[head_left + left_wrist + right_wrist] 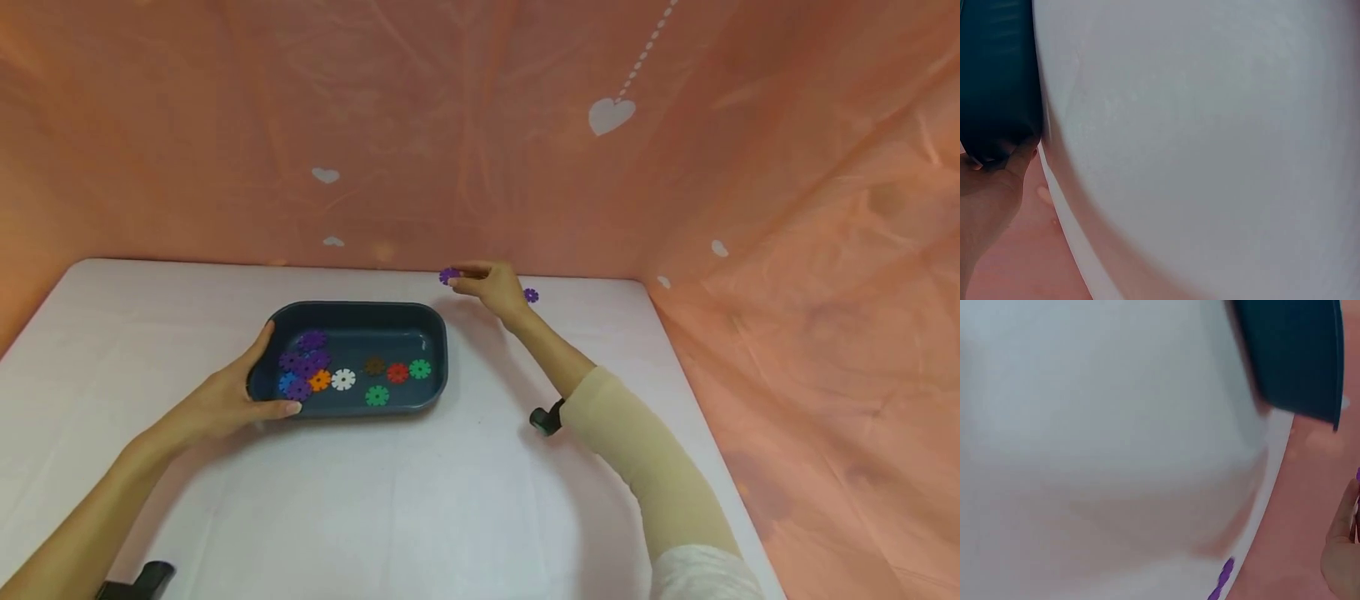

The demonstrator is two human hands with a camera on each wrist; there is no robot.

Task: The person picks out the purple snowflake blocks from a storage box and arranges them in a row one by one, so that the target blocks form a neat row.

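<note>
A dark blue tray sits on the white table and holds several flat gear-shaped discs in purple, blue, orange, white, brown, red and green. My left hand grips the tray's near-left corner, thumb along the front rim; the left wrist view shows a finger against the tray's dark wall. My right hand is at the table's far edge and pinches a purple disc just above the table. Another purple disc lies on the table just right of that hand, also seen edge-on as a purple disc.
An orange curtain with white hearts closes off the back and right sides. The table's far edge runs just behind the tray. The tray's corner shows in the right wrist view.
</note>
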